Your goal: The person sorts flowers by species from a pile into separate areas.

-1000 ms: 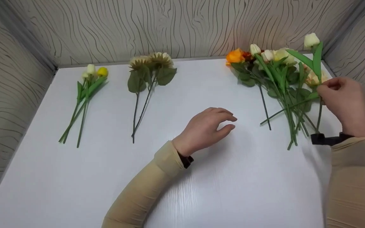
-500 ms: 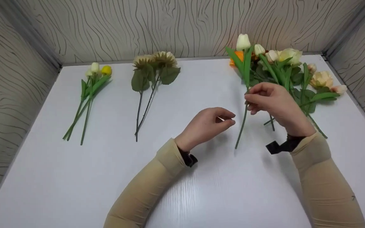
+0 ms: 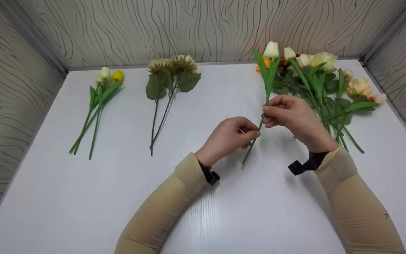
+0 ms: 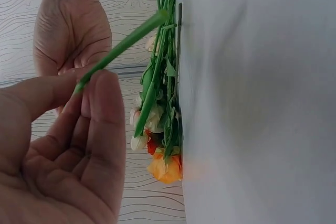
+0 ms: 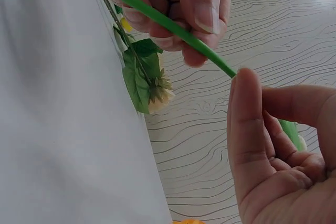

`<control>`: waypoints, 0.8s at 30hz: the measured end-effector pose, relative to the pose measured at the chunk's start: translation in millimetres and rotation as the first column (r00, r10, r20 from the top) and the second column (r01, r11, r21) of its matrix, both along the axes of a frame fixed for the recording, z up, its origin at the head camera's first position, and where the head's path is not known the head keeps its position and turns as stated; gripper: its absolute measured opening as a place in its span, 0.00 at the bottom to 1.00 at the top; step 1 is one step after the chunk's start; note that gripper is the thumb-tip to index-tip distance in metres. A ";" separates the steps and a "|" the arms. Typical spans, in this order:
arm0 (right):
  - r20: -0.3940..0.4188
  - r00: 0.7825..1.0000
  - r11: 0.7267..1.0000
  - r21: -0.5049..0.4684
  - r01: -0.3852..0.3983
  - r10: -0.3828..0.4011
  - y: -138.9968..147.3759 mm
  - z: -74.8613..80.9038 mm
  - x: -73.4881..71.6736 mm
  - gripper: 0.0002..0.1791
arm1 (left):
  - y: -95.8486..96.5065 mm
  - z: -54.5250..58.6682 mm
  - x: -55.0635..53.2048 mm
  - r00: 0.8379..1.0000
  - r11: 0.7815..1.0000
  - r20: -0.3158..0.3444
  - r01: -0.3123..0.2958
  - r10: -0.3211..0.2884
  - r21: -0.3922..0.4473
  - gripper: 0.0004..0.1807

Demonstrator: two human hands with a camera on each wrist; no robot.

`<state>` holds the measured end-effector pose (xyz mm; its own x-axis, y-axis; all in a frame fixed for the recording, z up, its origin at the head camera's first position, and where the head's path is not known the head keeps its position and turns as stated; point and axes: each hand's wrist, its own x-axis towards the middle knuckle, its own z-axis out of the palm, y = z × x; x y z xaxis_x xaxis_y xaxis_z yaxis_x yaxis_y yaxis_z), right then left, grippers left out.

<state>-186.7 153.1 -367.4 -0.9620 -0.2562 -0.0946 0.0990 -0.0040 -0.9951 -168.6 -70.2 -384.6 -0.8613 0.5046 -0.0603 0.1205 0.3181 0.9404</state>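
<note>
A white tulip [image 3: 271,50] with long green leaves is held up off the table, its stem slanting down to the left. My right hand [image 3: 296,118] pinches the stem below the leaves between thumb and fingertips. Lower down, my left hand [image 3: 229,137] has thumb and fingertips on the same stem [image 4: 123,48], whose cut end juts out past them. In the right wrist view the green stem [image 5: 152,14] runs between both hands. Behind the right hand lies a pile of mixed flowers [image 3: 324,63], with an orange bloom [image 4: 165,167] at one end.
Several tulips [image 3: 97,106], white and yellow, lie at the left of the white table [image 3: 83,197]. Two cream flowers [image 3: 171,67] with dark stems lie mid-back, facing away. A wood-patterned wall panel [image 3: 153,28] stands along the back edge; others flank the sides.
My right hand has brought the white tulip leftward from the pile and tilted it. My left hand, empty before and nearly in place, now pinches the lower stem.
</note>
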 end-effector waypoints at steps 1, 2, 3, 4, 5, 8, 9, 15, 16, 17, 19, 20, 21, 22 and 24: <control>0.002 1.000 1.000 -0.009 -0.004 0.004 -0.4 -0.1 -0.1 0.17 | 0.2 0.1 0.0 1.000 1.000 0.000 -0.004 0.004 0.007 0.05; 0.002 1.000 1.000 -0.014 -0.008 0.008 -0.6 -0.4 -0.1 0.17 | 0.3 0.3 0.1 1.000 1.000 0.001 -0.008 0.008 0.011 0.05; 0.004 1.000 1.000 -0.020 -0.011 0.011 -1.0 -0.5 -0.1 0.17 | 0.4 0.6 0.2 1.000 1.000 0.001 -0.010 0.010 0.016 0.05; 0.004 1.000 1.000 -0.025 -0.013 0.014 -1.2 -0.4 0.0 0.17 | 0.4 0.9 0.2 1.000 1.000 0.000 -0.011 0.011 0.019 0.05; 0.003 1.000 0.999 -0.030 -0.014 0.014 -1.6 -0.4 0.1 0.18 | 0.3 1.3 0.3 1.000 1.000 -0.003 -0.011 0.011 0.018 0.04; -0.001 1.000 0.999 -0.044 -0.019 0.019 -2.7 -0.5 0.3 0.17 | 0.1 2.1 0.5 1.000 1.000 -0.020 -0.011 0.011 0.002 0.03; -0.005 1.000 0.999 -0.044 -0.019 0.019 -3.1 -0.6 0.4 0.17 | -0.1 2.2 0.4 1.000 1.000 -0.029 -0.011 0.011 -0.003 0.03; -0.041 0.999 1.000 -0.003 -0.028 0.028 -4.3 1.2 -1.0 0.17 | -2.7 4.9 -1.8 0.997 0.999 -0.076 -0.018 0.016 -0.031 0.04; -0.045 0.999 1.000 0.010 -0.027 0.027 -4.2 1.3 -0.9 0.17 | -3.9 5.5 -2.2 0.997 0.999 -0.081 -0.018 0.015 -0.036 0.04; -0.048 0.999 0.999 0.022 -0.025 0.026 -4.0 1.3 -0.9 0.18 | -5.6 6.3 -2.8 0.996 0.999 -0.085 -0.018 0.015 -0.041 0.04; -0.054 0.998 0.998 0.051 -0.026 0.029 -3.4 1.3 -0.6 0.19 | -11.0 8.8 -4.0 0.996 0.998 -0.091 -0.022 0.017 -0.053 0.04; -0.056 0.998 0.997 0.069 -0.026 0.030 -2.9 1.3 -0.3 0.20 | -15.4 10.7 -4.8 0.995 0.998 -0.095 -0.028 0.023 -0.060 0.04; -0.056 0.998 0.996 0.085 -0.026 0.031 -2.2 1.2 -0.1 0.21 | -20.7 12.9 -5.9 0.994 0.997 -0.100 -0.038 0.031 -0.065 0.04; -0.058 0.998 0.994 0.103 -0.027 0.034 -1.6 1.4 0.1 0.21 | -27.5 15.7 -7.3 0.993 0.996 -0.108 -0.048 0.041 -0.070 0.04; -0.063 0.997 0.991 0.130 -0.033 0.042 -0.6 1.8 0.2 0.22 | -45.1 22.3 -10.2 0.990 0.994 -0.123 -0.079 0.069 -0.078 0.04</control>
